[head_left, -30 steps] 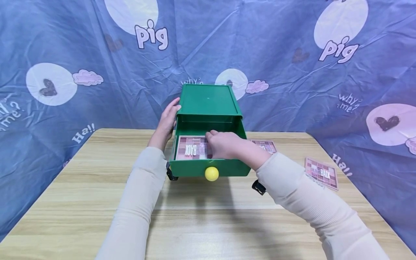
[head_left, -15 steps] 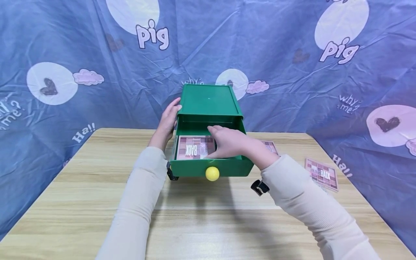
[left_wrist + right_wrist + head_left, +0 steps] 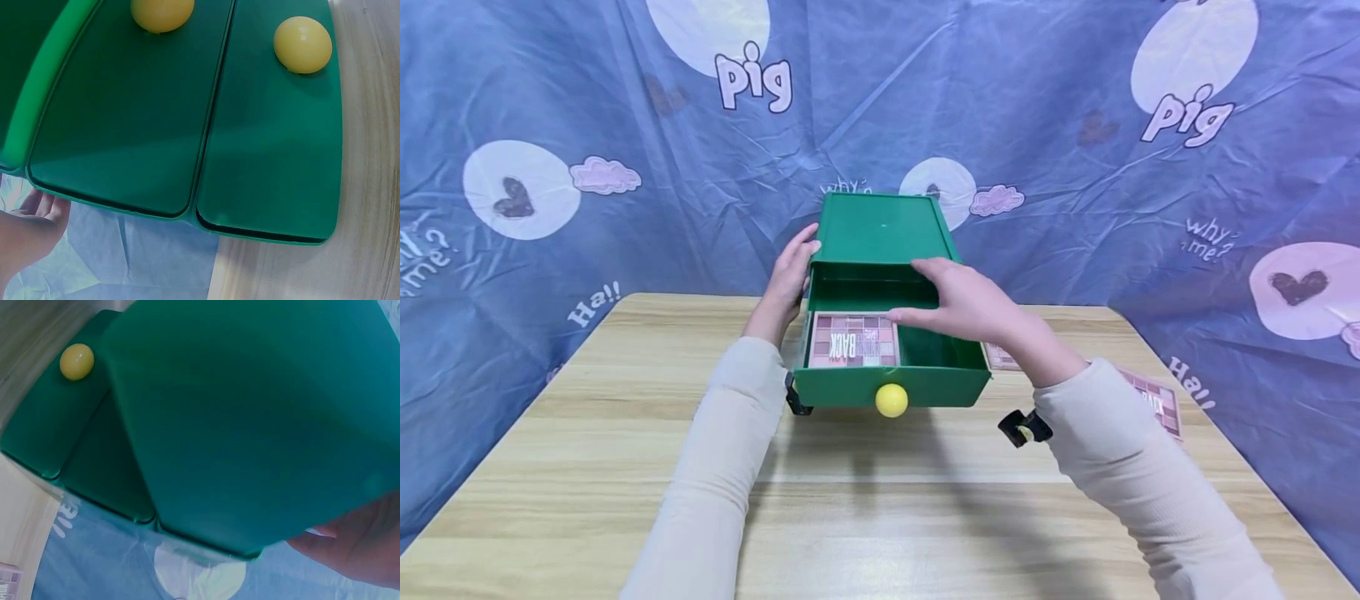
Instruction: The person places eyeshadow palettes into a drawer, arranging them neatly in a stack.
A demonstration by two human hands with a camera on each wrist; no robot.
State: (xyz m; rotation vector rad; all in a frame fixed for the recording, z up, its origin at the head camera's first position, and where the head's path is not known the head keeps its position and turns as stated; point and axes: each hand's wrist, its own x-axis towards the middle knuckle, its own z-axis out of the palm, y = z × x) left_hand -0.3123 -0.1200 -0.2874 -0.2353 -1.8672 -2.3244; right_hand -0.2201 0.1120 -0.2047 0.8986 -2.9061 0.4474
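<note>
A green drawer cabinet (image 3: pixel 886 227) stands on the table with its top drawer (image 3: pixel 850 388) pulled out; the drawer has a round yellow knob (image 3: pixel 891 401). Inside it, on the left, lies a pink eyeshadow palette (image 3: pixel 853 342) lettered "BACK". My left hand (image 3: pixel 787 279) rests against the cabinet's left side, fingers extended, some of them hidden behind it. Above the drawer's right part my right hand (image 3: pixel 973 302) hovers, thumb and fingers spread apart, holding nothing. The thumb tip overlaps the palette's right edge in the head view; whether they touch I cannot tell.
Two more palettes lie on the wooden table (image 3: pixel 625 467): one palette (image 3: pixel 1002 357) right beside the cabinet, another palette (image 3: pixel 1159 405) farther right, partly behind the right sleeve. Lower drawers with yellow knobs (image 3: pixel 303 45) show in the wrist views. A blue printed cloth (image 3: pixel 1045 125) hangs behind.
My right hand has let go of the palette in the drawer and lifted up and to the right, its fingers spreading. The left hand stays at the cabinet's side.
</note>
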